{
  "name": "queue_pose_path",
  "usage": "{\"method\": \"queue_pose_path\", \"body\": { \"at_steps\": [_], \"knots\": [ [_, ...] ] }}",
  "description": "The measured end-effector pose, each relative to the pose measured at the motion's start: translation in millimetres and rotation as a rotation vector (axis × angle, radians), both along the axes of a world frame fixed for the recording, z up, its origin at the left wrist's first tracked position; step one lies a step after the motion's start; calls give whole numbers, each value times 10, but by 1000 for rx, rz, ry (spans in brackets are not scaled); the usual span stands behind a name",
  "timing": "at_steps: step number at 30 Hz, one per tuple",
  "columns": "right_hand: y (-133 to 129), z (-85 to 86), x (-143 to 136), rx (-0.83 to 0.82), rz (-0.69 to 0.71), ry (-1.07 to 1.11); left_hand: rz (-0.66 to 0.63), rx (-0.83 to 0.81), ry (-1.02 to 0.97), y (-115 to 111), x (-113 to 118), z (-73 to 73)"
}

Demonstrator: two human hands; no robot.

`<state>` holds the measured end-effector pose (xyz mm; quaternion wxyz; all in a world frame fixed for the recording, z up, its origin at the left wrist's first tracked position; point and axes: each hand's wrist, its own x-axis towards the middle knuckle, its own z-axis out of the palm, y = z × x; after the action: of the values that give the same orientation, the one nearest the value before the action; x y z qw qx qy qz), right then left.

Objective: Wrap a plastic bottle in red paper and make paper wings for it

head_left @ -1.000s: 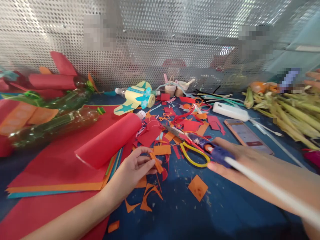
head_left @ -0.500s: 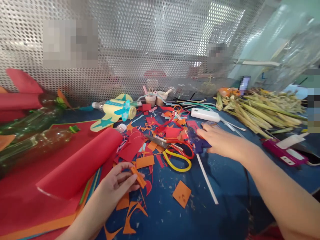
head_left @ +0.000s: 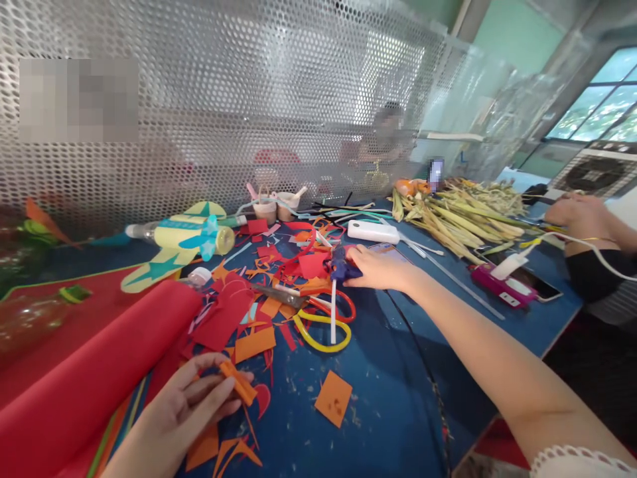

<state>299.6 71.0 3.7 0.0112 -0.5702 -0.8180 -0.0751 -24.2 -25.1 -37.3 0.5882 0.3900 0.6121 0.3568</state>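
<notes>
No words, numbers or brands can be read. At one o'clock, the lit screen of the flat-lying phone is too blurred to decipher.

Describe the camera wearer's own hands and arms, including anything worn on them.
The left hand and right hand are ungloved, with no rings, watch or bracelet visible. On the right arm, a white sleeve with a scalloped, lace-like edge shows; no sleeve shows on the left.
</notes>
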Motion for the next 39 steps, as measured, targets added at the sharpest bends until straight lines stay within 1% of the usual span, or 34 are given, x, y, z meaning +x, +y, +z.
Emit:
{"method": "queue_pose_path", "body": {
  "at_steps": [3,5,8,9,10,12,13,14,15,16,18,20,23,28,32,36,39],
  "knots": [
    [-24,44,25,-15,24,28,4,45,-27,-20,31,9],
    [-75,102,-12,-10,17,40,0,68,-47,-45,60,19],
    [-222,193,-217,51,-2,94,-7,119,-67,-105,115,55],
    [-296,217,-317,67,11,145,-17,137,-82,-131,137,73],
    [-383,233,-424,52,41,293,-17,149,-89,-159,160,94],
    [-588,235,-631,-147,151,598,-52,156,-120,-213,208,136],
    [-698,219,-722,-252,233,712,-67,164,-135,-240,230,156],
    [-805,192,-801,-369,295,773,-80,163,-143,-265,248,174],
    [-903,157,-867,-426,338,810,-86,159,-145,-289,263,188],
    [-989,115,-922,-447,347,817,-89,156,-142,-312,274,197],
    [-1111,30,-998,-412,348,815,-86,165,-140,-351,285,204],
    [-1172,-41,-1041,-366,354,792,-80,195,-161,-385,289,196],
    [-1195,-113,-1072,-283,385,758,-71,220,-203,-428,297,177],
    [-1203,-193,-1092,-128,466,738,-67,191,-226,-479,319,168],
    [-1216,-205,-1089,-98,484,761,-57,185,-240,-482,313,150],
    [-1220,-200,-1074,-108,496,760,-70,179,-258,-482,292,124],
    [-1213,-211,-1062,-108,513,745,-80,180,-272,-477,293,131]
  ]
}}
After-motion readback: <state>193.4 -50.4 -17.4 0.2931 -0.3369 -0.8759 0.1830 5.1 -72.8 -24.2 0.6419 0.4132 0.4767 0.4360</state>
